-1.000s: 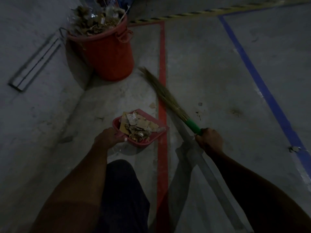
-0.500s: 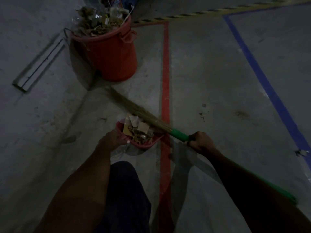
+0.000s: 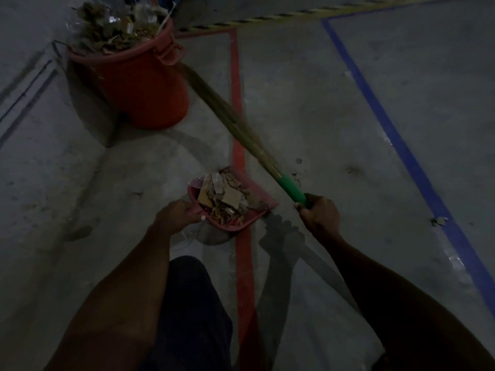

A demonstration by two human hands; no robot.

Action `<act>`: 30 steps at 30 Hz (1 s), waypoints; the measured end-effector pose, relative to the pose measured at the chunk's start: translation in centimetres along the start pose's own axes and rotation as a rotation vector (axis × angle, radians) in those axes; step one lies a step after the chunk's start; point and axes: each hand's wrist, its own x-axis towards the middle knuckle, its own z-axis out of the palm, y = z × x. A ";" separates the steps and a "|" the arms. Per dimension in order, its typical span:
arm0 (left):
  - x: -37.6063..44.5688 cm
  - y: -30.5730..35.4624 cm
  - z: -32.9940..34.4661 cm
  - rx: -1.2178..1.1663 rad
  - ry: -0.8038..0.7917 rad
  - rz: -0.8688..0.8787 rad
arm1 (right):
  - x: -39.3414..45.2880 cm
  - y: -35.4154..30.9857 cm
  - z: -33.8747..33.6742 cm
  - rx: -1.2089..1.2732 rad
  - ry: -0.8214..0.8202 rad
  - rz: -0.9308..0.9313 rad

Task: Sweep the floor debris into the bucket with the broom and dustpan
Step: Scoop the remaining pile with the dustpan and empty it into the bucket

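Observation:
My left hand grips the near edge of a red dustpan held low over the concrete floor. The pan is heaped with cardboard scraps and dry debris. My right hand grips the green handle of a grass broom. Its bristles slant up and left, their tip close beside the red bucket. The bucket stands at the upper left against the wall and is piled above its rim with debris.
A red floor line runs up the middle under the dustpan; a blue line runs along the right. Small scraps lie on the floor at the right and beside the broom handle. The grey wall fills the left.
The broom, which lay across the dustpan half a second ago, has swung right and away, its bristles now pointing toward the bucket. The view has come closer to the bucket.

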 end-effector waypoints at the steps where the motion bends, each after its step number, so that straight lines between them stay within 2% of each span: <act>1: 0.5 0.9 0.3 0.004 -0.001 0.023 | -0.2 1.0 -0.6 -0.037 0.040 0.022; 6: 2.1 5.7 2.1 0.084 -0.080 0.138 | -1.2 5.5 -3.3 -0.141 0.144 0.180; 12: 3.5 8.2 3.9 0.136 -0.112 0.202 | -3.3 11.0 -4.6 -0.200 0.071 0.317; 17: 3.6 9.6 4.6 0.198 -0.081 0.158 | -4.7 12.3 -5.0 -0.129 -0.088 0.230; 24: 2.6 10.9 4.3 0.157 -0.110 0.021 | -3.2 9.8 -7.5 -0.027 -0.293 0.068; 26: 2.0 11.1 3.1 0.157 -0.115 -0.017 | -2.5 9.4 -8.7 0.015 -0.305 0.062; 30: 0.8 11.1 2.3 0.172 -0.107 -0.037 | -1.4 9.6 -10.7 0.009 -0.200 0.043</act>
